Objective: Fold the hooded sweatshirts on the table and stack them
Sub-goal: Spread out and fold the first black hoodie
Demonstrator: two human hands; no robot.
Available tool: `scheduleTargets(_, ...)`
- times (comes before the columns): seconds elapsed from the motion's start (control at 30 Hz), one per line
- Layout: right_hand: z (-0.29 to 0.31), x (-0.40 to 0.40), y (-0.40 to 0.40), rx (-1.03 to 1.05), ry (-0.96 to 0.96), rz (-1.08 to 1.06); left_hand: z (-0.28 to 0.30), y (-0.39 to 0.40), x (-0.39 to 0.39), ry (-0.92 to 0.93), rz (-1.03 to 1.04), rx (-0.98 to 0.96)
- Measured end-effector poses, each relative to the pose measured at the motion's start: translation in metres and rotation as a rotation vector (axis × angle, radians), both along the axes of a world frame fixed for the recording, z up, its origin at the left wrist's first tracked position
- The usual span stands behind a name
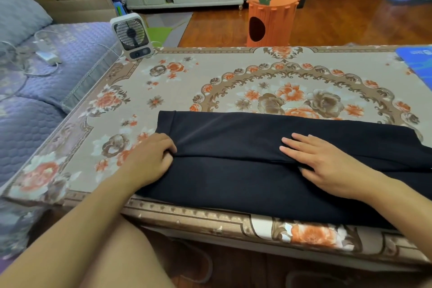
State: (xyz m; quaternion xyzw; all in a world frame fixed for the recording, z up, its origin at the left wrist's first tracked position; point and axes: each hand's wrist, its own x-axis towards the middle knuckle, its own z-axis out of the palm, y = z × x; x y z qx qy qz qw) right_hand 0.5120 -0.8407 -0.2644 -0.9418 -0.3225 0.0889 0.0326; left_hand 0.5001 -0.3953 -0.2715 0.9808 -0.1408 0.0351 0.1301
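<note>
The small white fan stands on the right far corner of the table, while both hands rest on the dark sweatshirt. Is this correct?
Not quite. The head view shows the small white fan on the table's far left corner. The rest holds: the left hand and the right hand are on the dark sweatshirt.

Both forearms are bare to the frame's edge, with no sleeve, watch, ring or bracelet visible on the left hand (149, 159) or the right hand (327, 163), whose fingernails are short and unpainted; a bare thigh shows below.
</note>
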Motion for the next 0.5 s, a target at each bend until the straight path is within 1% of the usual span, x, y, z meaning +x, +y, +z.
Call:
scheduleTargets(0.03,0.01,-0.001,0.001,-0.022,0.063,-0.004,0.003,-0.005,0.003,0.021,0.074,-0.06)
scheduleTargets(0.07,0.023,-0.002,0.004,0.006,0.147,-0.03,0.007,-0.009,0.006,0.031,0.177,-0.124)
scheduleTargets(0.1,0.037,-0.002,0.008,0.123,0.229,-0.1,0.01,-0.011,0.01,0.033,0.279,-0.208)
scheduleTargets(0.13,0.048,0.0,0.012,0.302,0.254,-0.191,0.01,-0.012,0.015,0.019,0.36,-0.264)
scheduleTargets(0.17,0.049,0.006,0.014,0.442,0.203,-0.279,0.008,-0.011,0.02,0.009,0.407,-0.276)
scheduleTargets(0.2,0.047,0.011,0.017,0.469,0.108,-0.333,0.007,-0.012,0.024,0.03,0.443,-0.237)
scheduleTargets(0.23,0.039,0.017,0.019,0.371,0.017,-0.359,0.005,-0.012,0.026,0.082,0.489,-0.171)
scheduleTargets(0.27,0.026,0.02,0.021,0.233,-0.023,-0.383,0.006,-0.013,0.027,0.163,0.544,-0.085)
scheduleTargets(0.3,0.01,0.021,0.022,0.083,-0.039,-0.385,0.006,-0.013,0.027,0.243,0.6,-0.001)
scheduleTargets(0.33,-0.003,0.02,0.021,-0.02,-0.016,-0.406,0.009,-0.014,0.025,0.315,0.641,0.081)
scheduleTargets(0.37,-0.012,0.017,0.019,-0.063,-0.008,-0.435,0.012,-0.016,0.024,0.388,0.675,0.129)
scheduleTargets(0.4,-0.016,0.015,0.018,-0.052,-0.015,-0.443,0.016,-0.017,0.025,0.444,0.694,0.14)
scheduleTargets(0.5,-0.015,0.014,0.018,-0.022,-0.057,-0.431,0.034,-0.021,0.028,0.58,0.67,0.032)
